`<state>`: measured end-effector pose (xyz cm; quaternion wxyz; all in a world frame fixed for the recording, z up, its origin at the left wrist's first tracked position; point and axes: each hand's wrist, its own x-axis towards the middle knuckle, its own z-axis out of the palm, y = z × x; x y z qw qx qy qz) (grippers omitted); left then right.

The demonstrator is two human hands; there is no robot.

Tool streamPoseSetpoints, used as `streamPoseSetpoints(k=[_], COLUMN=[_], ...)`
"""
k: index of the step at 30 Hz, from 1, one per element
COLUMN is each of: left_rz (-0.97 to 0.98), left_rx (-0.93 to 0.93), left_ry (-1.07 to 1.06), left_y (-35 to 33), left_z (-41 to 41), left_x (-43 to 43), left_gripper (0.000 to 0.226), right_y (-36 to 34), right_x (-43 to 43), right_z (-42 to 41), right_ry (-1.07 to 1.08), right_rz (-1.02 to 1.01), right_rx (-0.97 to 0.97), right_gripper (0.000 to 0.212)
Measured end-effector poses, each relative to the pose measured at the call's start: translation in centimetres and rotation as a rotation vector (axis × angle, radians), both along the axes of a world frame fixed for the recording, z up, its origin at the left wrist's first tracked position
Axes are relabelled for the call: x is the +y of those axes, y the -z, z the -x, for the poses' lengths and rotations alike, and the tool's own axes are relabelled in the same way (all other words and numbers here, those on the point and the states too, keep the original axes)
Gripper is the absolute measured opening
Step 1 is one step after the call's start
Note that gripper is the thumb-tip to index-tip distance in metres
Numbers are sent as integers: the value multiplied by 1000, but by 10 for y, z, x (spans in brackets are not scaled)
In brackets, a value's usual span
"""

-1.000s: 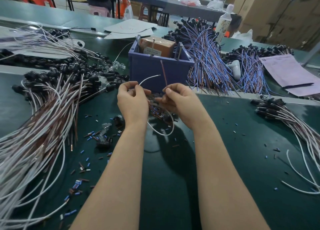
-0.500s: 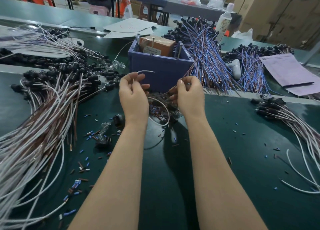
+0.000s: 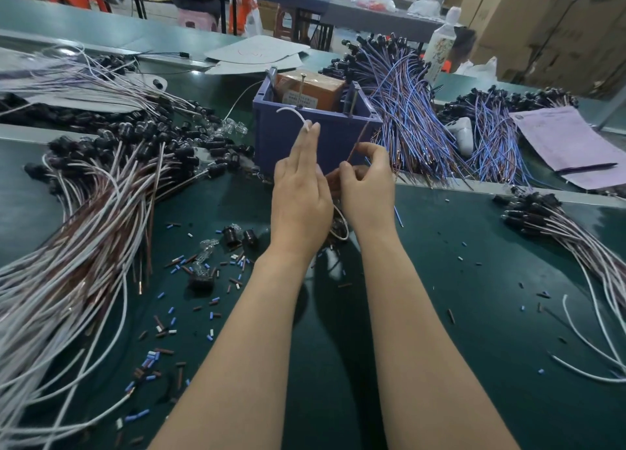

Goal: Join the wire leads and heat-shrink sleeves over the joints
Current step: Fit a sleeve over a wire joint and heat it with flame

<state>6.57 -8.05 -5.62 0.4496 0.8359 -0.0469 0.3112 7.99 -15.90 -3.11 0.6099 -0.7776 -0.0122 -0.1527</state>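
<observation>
White lead [image 3: 294,112] and brown lead [image 3: 357,145], raised at centre, near side of the blue bin [image 3: 267,145]. The left hand [image 3: 301,192] has uncurled, fingers straight and together along the white lead. The right hand [image 3: 367,182] pinches the brown lead. The lead tips stand apart, so the joint is judged unmade. The bin holds a brown box [image 3: 311,87] and upright tools [image 3: 353,102].

- White wire [image 3: 291,112] — lower run hidden behind the left hand [image 3: 301,195]; grip unseen.
- Brown wire [image 3: 355,143] vanishes into the pinch of the right hand [image 3: 367,185].
- Wire bundle [image 3: 67,263] — cut off at the left edge.
- Box label [image 3: 300,98] too small to read.
</observation>
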Motion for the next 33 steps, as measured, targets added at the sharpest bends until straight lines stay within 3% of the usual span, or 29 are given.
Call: streamPoseSetpoints(k=[14, 33], left_rz=[-140, -112], left_rx=[27, 99], left_ry=[-25, -6], left_y=[-18, -12], left_z=[-1, -1], left_x=[7, 3], left_gripper=[57, 55], right_y=[2, 3], right_x=[-2, -4], right_z=[-1, -2], right_ry=[8, 30], right_rz=[56, 60], right_rx=[8, -11], right_gripper=[43, 41])
